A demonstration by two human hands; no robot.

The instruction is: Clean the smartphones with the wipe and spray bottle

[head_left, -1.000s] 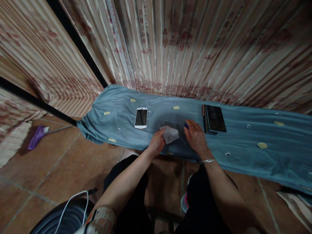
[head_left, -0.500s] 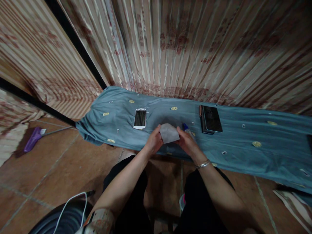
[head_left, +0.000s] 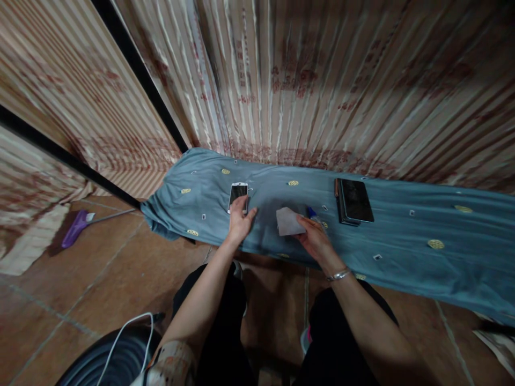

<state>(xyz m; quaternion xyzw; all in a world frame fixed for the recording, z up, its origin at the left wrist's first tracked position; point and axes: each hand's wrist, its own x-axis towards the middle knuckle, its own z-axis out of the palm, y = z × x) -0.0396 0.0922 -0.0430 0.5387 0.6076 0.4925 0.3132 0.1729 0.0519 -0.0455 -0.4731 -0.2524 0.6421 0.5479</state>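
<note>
My left hand (head_left: 240,223) reaches over the lower part of a white smartphone (head_left: 238,191), fingers apart and thumb out to the side. Whether the fingertips touch the screen I cannot tell. My right hand (head_left: 315,239) pinches the right edge of a small grey cloth (head_left: 288,222), which hangs just above the blue sheet. Partly hidden behind that hand lies a small clear bottle with a blue top (head_left: 313,213).
The blue patterned sheet (head_left: 402,236) covers a long narrow bench. Dark tablets or phones (head_left: 356,200) are stacked at right, beside a brown strip. Behind hangs a striped curtain (head_left: 306,80). A black pole (head_left: 140,75), purple broom (head_left: 75,228) and dark round stool (head_left: 108,359) are at left.
My left hand has let go of the grey cloth and moved left onto the white smartphone. My right hand keeps the cloth. The whole view has shifted slightly.
</note>
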